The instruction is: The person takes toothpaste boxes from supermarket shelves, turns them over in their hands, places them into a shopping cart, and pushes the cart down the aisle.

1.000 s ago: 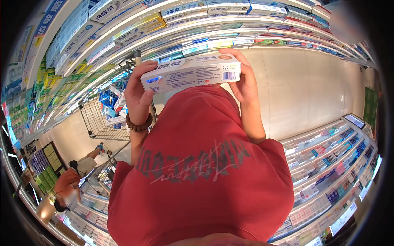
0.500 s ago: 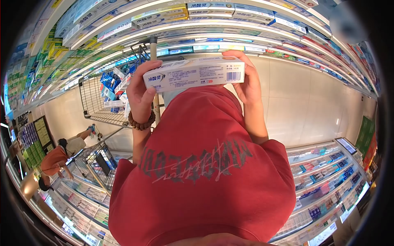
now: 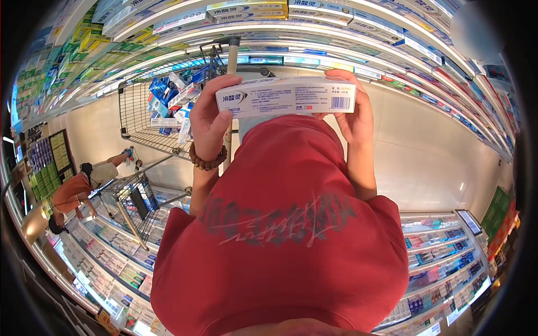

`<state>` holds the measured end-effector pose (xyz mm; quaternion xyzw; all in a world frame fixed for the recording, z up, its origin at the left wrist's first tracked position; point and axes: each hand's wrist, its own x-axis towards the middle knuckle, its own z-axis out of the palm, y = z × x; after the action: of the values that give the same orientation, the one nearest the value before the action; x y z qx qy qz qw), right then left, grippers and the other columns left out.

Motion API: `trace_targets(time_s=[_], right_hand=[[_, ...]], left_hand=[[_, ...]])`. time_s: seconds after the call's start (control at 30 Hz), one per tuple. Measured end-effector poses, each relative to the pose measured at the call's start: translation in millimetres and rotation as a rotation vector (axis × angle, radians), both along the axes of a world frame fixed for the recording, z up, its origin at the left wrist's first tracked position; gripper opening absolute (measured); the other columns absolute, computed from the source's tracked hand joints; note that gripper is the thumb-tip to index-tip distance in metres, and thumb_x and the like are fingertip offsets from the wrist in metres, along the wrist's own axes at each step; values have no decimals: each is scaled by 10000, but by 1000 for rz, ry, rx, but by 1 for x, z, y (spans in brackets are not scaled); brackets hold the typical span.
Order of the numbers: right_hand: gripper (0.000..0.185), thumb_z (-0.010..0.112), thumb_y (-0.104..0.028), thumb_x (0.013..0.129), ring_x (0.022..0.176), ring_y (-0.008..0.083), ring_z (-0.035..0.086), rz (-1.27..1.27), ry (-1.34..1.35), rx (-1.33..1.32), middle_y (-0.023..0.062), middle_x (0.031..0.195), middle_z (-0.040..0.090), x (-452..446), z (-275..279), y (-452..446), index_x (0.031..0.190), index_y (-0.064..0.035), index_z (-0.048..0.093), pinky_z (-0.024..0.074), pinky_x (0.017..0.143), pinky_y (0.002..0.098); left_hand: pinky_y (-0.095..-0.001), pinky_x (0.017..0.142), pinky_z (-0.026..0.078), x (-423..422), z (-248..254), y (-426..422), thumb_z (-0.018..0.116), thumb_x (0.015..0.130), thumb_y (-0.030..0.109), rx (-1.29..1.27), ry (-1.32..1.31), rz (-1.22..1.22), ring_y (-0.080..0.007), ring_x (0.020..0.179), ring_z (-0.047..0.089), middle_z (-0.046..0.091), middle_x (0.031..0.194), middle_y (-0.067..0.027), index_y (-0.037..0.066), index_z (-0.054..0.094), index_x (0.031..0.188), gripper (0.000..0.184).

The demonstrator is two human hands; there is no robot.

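A white toothpaste box [image 3: 286, 97] with blue lettering, small print and a barcode is held level in front of my red shirt. Round its left end my left hand [image 3: 212, 116] is closed, thumb on the near face; a brown bead bracelet is on that wrist. My right hand [image 3: 357, 112] grips the right end near the barcode, with fingers over the top edge and others beneath. The printed long side faces me.
Shelves of boxed toothpaste [image 3: 319, 15] run across the top. A shopping cart [image 3: 129, 115] with several boxes stands left, beside my left hand. Farther left are a person in an orange top [image 3: 72, 193] and another cart [image 3: 131, 201]. More shelves [image 3: 443, 263] stand lower right.
Both hands and the box have shifted right in view, and the printed side is turned more squarely to me. The cart and shelves have also shifted right. Both hands keep their hold.
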<state>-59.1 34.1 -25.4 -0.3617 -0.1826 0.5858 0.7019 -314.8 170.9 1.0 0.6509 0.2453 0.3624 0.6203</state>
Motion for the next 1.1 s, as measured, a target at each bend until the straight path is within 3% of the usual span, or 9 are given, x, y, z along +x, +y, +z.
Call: trace_targets(time_s=[0.1,0.2,0.77,1.1], right_hand=[[483,383,-289,962,834,324,700,-6,18,-3,193,1093,635,4,-1,-3,1291,54,471,612,640,421],[440,362,-243,985,864,333,699,-38,69,31,205,1064,649,7,-3,-6,1284,54,486,612,655,414],[477,408,-272,967,969,291,684,-344,42,1,171,1146,614,32,7,-42,1296,59,504,626,657,419],[478,383,-248,963,984,290,678,-335,100,51,173,1154,614,39,-3,-30,1305,63,505,622,675,436]], left_hand=[[-389,1018,423,6,0,-1,656,848,446,26,53,33,-268,1191,558,579,1279,-201,-85,572,1242,666],[-357,1008,412,13,0,0,665,871,376,6,13,-17,-226,1169,546,563,1277,-154,-42,576,1253,574],[-380,1023,400,87,2,28,671,860,369,30,-22,-303,-249,1206,530,570,1278,-162,-44,591,1234,563],[-373,1007,409,93,7,36,689,851,337,50,2,-291,-247,1194,527,556,1273,-164,-45,592,1230,547]])
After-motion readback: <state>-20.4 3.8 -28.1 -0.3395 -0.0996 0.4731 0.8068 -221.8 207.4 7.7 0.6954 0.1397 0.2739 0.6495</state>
